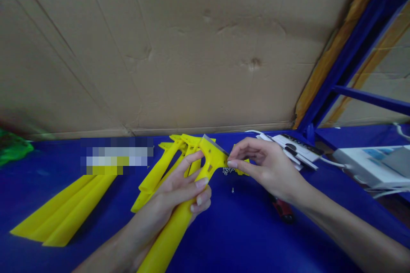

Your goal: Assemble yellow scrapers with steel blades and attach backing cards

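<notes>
My left hand (179, 196) grips the handle of a yellow plastic scraper (209, 160), whose head is tilted up with a metal blade (215, 144) along its top edge. My right hand (265, 164) reaches in from the right, with thumb and forefinger pinched at the head's edge beside the blade. Anything tiny between those fingertips is hidden. Just below them lies a small heap of metal screws or nuts (227, 171), and one loose screw (232, 190) sits nearer me. Several similar yellow parts (160, 172) lie behind my left hand.
More yellow handles (64, 213) lie on the blue tabletop (250, 230) at left. A red-handled tool (283, 210) lies under my right wrist. A white power strip (296, 149) and a white device (373, 166) with cables stand at right, before a cardboard wall (198, 51).
</notes>
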Action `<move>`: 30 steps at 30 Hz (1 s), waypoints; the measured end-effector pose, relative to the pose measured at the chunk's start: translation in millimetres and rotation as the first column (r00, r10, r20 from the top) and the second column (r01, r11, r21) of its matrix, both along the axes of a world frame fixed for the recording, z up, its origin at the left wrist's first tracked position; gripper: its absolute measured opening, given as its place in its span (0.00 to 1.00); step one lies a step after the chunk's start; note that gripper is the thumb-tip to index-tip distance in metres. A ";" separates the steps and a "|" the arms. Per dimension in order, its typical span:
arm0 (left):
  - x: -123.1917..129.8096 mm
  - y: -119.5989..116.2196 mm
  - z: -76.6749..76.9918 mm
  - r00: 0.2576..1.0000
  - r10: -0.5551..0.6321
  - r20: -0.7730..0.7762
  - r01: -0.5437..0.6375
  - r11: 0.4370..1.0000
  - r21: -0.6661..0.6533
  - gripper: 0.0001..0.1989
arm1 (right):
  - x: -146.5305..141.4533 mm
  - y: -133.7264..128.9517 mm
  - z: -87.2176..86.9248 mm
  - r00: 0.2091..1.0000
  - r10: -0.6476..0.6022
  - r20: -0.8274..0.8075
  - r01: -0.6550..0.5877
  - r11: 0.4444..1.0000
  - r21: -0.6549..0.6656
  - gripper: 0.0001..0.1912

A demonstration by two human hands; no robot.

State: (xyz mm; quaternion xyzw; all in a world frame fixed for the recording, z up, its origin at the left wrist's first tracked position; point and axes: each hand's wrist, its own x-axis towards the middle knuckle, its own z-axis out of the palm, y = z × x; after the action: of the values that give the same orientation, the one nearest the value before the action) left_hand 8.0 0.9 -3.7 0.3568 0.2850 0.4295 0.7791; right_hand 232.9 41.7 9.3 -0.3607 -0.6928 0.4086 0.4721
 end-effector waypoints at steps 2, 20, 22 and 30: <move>-0.3 -1.1 1.8 1.000 -0.011 0.009 0.011 1.000 0.000 0.28 | -3.4 -0.1 -2.0 0.999 -0.023 0.030 0.021 0.998 0.065 0.04; 2.3 -4.6 5.1 0.999 -0.005 0.047 0.004 1.000 0.009 0.25 | -2.2 -2.4 -2.5 0.999 -0.026 0.033 0.024 0.998 0.056 0.06; 2.1 -3.9 3.6 0.998 -0.007 0.061 0.007 1.000 0.012 0.25 | -2.7 -5.4 -2.3 0.996 -0.056 0.076 0.048 0.993 0.105 0.04; 0.5 -3.2 6.0 0.997 -0.044 0.059 0.041 0.998 0.042 0.24 | -0.8 -0.7 -5.2 1.000 -0.007 0.013 0.007 1.000 0.024 0.10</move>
State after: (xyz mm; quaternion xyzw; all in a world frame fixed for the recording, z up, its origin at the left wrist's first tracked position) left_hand 8.5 -2.2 2.2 0.3655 0.2453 0.4289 0.7888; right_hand 232.1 41.0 4.1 -0.3602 -0.6994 0.3964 0.4733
